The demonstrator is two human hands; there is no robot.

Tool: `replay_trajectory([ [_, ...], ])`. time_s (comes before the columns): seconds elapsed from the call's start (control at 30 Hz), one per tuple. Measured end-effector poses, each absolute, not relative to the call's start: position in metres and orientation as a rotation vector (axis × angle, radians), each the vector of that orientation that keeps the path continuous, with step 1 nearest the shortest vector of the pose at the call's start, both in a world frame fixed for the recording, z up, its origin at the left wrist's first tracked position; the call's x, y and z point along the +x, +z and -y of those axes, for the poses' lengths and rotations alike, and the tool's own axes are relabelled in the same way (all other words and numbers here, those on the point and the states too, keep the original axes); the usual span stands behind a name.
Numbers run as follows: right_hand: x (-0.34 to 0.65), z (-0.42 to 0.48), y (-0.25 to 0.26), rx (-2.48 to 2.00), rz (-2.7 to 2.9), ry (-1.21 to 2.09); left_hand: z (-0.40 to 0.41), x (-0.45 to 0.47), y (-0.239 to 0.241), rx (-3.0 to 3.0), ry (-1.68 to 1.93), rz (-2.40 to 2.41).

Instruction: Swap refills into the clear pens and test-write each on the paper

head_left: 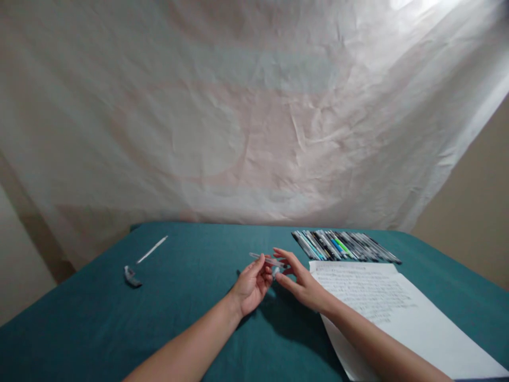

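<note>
Over the middle of the table, my left hand (251, 289) is closed on a thin, clear pen (258, 257) between thumb and fingers. The pen lies nearly level, its dark end pointing right. My right hand (300, 281) is beside that end, thumb and fingers apart; whether a fingertip touches the pen I cannot tell. A small whitish, see-through piece (275, 271) shows between the two hands, too blurred to name. Below my right forearm lies a sheet of paper (421, 329) with lines of handwriting on its upper part.
A row of several pens (345, 246) lies side by side at the back right, just beyond the paper. On the left are a thin white stick (152, 249) and a small grey and black crumpled object (131, 277). A green cloth (191, 276) covers the table; a pale sheet (254, 122) hangs behind.
</note>
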State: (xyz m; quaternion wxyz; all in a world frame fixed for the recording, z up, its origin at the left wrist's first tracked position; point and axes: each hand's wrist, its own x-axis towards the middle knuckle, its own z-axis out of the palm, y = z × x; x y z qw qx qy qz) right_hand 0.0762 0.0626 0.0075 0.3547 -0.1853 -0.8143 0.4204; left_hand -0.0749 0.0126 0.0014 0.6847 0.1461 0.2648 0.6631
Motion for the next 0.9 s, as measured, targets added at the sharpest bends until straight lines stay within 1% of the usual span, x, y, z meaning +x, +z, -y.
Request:
replay_trajectory([
  [0.2,0.074,-0.061,0.012,-0.401,2.183,0.867,-0.008,-0.063,0.000,0.567,1.410,-0.679],
  [0.33,0.083,-0.073,0.027,-0.535,2.050,0.808,-0.002,-0.053,0.004,1.023,1.323,-0.916],
  [0.43,0.098,-0.088,0.044,-0.632,1.875,0.869,0.011,-0.038,0.014,1.543,1.131,-1.085],
  [0.53,0.118,-0.104,0.064,-0.651,1.691,0.941,0.026,-0.023,0.025,2.064,0.871,-1.043],
  [0.6,0.134,-0.112,0.079,-0.676,1.596,0.924,0.033,-0.018,0.031,2.311,0.679,-0.991],
  [0.7,0.161,-0.118,0.092,-0.718,1.469,0.885,0.035,-0.016,0.033,2.466,0.485,-0.957],
  [0.77,0.180,-0.118,0.090,-0.743,1.424,0.931,0.033,-0.016,0.031,2.500,0.405,-0.957],
  [0.9,0.224,-0.104,0.058,-0.908,1.461,1.187,0.028,-0.015,0.023,2.511,0.343,-0.959],
])
